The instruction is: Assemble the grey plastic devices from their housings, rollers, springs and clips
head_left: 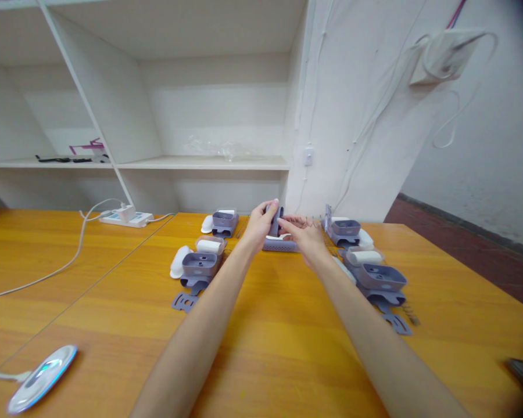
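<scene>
Holding a small grey plastic part [275,219] at the far middle of the desk [261,348], I have my left hand [260,223] curled shut around it, thumb over its top and fingers wrapped behind. My right hand [304,235] is half closed, its fingertips [287,223] reaching in against the part's right side; I cannot tell whether they grip it or only touch it. The part is blocky with rounded corners and a matte, bluish-grey surface, and it is held upright just above a flat grey base piece [281,246] with a row of small holes along its edge.

To my left stand two stacks of similar moulded housings, one near [200,264] and one farther back [225,219], each tub-shaped with a hollow top. Smooth white rounded shells [178,262] lie beside them, and a thin flat bracket [183,302] with cut-outs lies on the wood in front. To my right are matching grey housings [379,277], a white cylinder-like piece [365,256] and a small metal coil spring [412,316].

The desk is glossy orange-yellow wood with a visible grain. A white power strip [124,217] sits at its back edge, and a shiny oval disc [41,377] on a cable lies near the front left corner.
</scene>
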Available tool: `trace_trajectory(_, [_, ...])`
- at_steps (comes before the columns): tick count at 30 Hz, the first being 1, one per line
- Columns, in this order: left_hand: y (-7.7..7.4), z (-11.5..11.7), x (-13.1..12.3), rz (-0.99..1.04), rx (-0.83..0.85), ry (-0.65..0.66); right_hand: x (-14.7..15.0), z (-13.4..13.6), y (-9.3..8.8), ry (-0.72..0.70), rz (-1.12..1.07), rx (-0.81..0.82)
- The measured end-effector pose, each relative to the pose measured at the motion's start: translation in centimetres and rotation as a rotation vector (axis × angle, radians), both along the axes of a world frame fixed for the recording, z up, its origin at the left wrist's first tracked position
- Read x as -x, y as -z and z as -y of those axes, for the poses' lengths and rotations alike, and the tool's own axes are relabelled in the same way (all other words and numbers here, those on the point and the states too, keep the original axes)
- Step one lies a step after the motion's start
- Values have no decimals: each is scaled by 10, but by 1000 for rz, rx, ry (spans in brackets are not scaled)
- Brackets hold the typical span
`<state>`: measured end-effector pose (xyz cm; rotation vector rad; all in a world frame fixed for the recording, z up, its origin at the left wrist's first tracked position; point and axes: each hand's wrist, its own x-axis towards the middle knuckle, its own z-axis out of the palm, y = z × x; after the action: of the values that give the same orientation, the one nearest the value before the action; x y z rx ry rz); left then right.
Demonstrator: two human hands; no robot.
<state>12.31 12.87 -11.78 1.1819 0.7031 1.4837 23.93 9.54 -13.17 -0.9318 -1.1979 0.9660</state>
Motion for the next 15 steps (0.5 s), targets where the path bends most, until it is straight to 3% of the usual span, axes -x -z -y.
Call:
trace_trajectory(7, [-1,7,-13,-157,-212,-509,9,5,-4,13,-119,-14])
trace_trajectory(15, [-9,20,-9,-377,-460,-662,16,15,-19,29,-142,-17])
